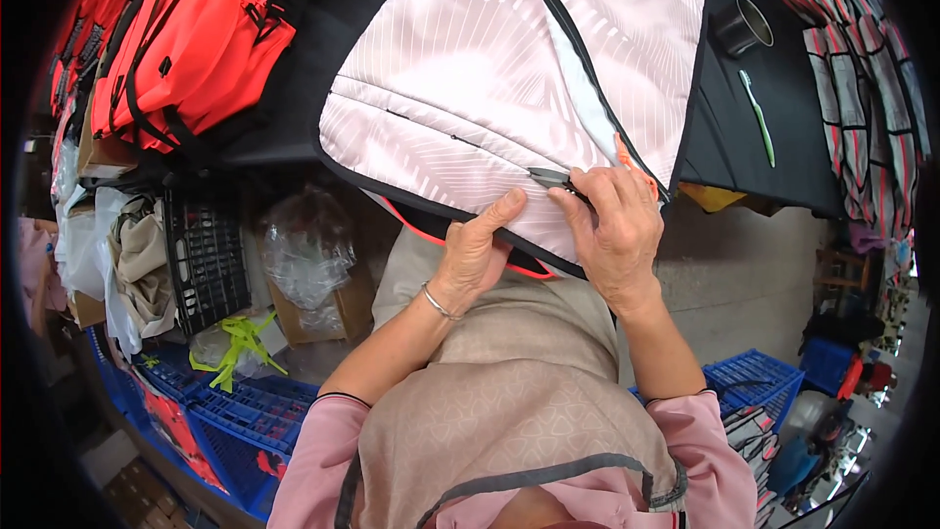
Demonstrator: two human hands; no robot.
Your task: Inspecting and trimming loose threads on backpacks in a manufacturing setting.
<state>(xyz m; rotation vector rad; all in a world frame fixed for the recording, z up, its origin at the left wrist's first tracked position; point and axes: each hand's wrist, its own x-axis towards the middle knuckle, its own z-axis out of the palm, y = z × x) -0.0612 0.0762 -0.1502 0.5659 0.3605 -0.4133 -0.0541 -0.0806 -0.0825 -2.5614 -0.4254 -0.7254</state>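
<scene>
At the surface's near edge, the right hand [617, 225] pinches small snips [550, 177] against the pale pink bag [470, 69] while the left hand [477, 250] clamps its hem; a slip could nick the fabric.

Smooth, matt pink cloth bag [470, 69]

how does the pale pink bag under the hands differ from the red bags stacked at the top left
The pale pink bag has a faint white line pattern; the red bags are plain bright red with black straps. The pink bag lies flat and alone, with the left hand and right hand on its near edge; the red bags are piled untouched. Both have black trim.
</scene>
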